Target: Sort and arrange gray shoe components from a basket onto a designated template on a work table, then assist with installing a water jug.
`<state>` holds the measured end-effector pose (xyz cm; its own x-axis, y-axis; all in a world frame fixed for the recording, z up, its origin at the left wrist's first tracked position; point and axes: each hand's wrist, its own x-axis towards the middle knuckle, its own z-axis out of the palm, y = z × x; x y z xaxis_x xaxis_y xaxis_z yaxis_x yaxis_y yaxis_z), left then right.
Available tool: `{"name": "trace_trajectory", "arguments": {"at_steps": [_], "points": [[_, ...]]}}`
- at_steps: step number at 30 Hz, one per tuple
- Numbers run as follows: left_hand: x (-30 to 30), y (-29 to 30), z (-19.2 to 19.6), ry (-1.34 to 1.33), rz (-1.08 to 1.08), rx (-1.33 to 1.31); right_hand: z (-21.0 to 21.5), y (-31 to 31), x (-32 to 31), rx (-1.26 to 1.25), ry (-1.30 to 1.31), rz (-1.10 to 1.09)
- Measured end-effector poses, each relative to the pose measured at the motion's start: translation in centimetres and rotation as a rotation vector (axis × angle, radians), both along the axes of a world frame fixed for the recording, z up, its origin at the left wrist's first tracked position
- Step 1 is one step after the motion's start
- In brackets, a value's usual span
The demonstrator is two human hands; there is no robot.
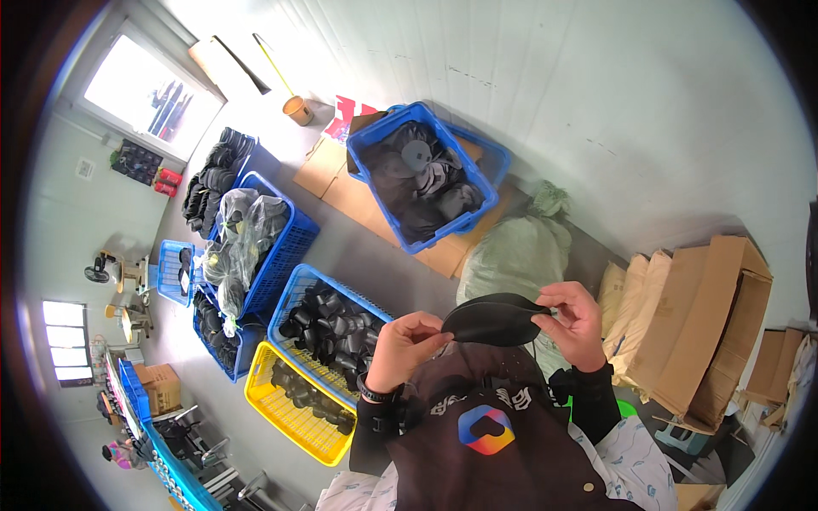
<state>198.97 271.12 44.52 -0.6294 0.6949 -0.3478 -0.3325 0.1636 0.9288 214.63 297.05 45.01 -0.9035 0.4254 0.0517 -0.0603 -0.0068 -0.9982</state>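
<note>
A thin black oval pad point(496, 320), slightly curved, is stretched between my two hands in front of my dark apron point(477, 383). Its left end is pinched by the thumb and fingers of my left hand point(407, 347). My right hand point(573, 324) grips the opposite end the same way, thumb below and fingers above. Just left of my left hand stands a blue basket point(288, 296) full of black cup-shaped pieces point(328, 332). Exactly what kind of pad I hold cannot be made out.
A yellow basket point(294, 439) of dark pieces stands at the left. Blue crates point(424, 237) with dark pieces and bags sit ahead on cardboard. A pale green sack point(511, 255) lies beyond my hands; cardboard boxes point(707, 315) are at right. Far left, a person point(126, 456) is near a blue table.
</note>
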Motion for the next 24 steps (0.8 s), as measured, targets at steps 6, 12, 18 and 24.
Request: {"name": "trace_trajectory", "arguments": {"at_steps": [6, 12, 18, 24], "points": [[0.2, 0.7, -0.4, 0.008, 0.019, -0.026, -0.1, 0.7, 0.2, -0.004, 0.017, 0.012], [0.3, 2.6, 0.3, 0.03, 0.008, -0.046, -0.4, 2.2, 0.7, -0.007, 0.017, -0.014], [0.8, 4.8, -0.1, 0.05, 0.03, -0.067, -0.7, 4.1, 0.8, 0.079, -0.023, -0.069], [0.4, 7.0, -0.9, 0.265, 0.026, -0.252, -1.8, 6.6, 0.2, 0.354, -0.125, -0.04]]}}
